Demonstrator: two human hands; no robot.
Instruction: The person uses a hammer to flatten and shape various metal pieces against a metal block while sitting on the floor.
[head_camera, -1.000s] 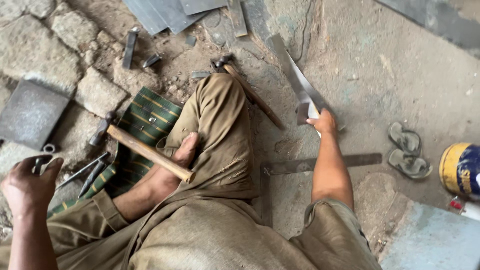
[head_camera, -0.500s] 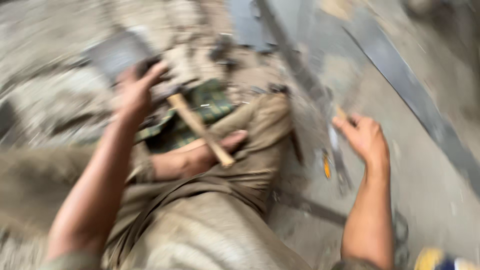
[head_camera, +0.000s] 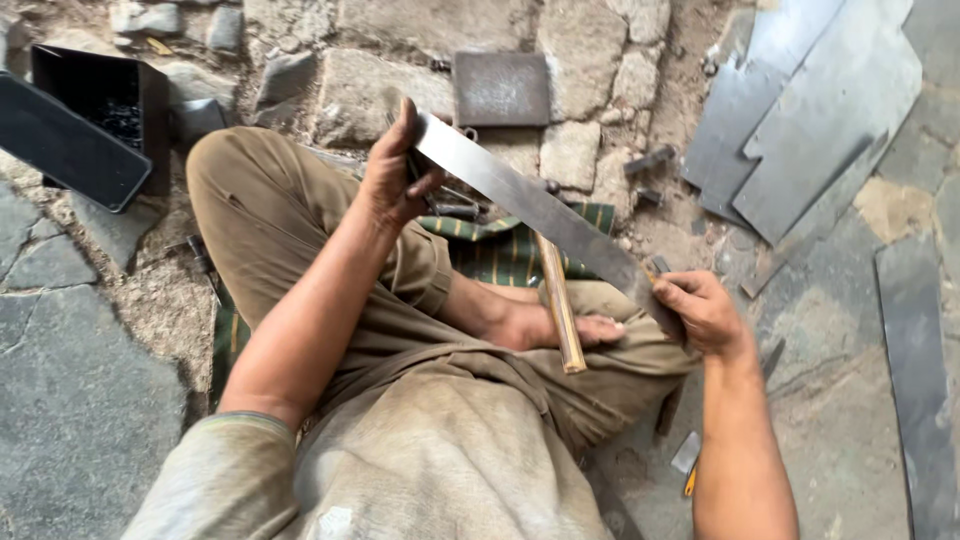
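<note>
**Metal strip held at both ends**

The long metal strip (head_camera: 545, 215) runs diagonally — far-left to near-right — above the lap. The left hand (head_camera: 395, 175) clamps its far end, fingers curled round; the right hand (head_camera: 700, 310) grips the near end. A wooden-handled hammer (head_camera: 558, 300) lies beneath.

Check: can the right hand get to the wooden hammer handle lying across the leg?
Probably not as is: the right hand grips one end of the long metal blade. The wooden hammer handle lies uncovered nearby, partly under the blade; he'd need to let go first.
</note>
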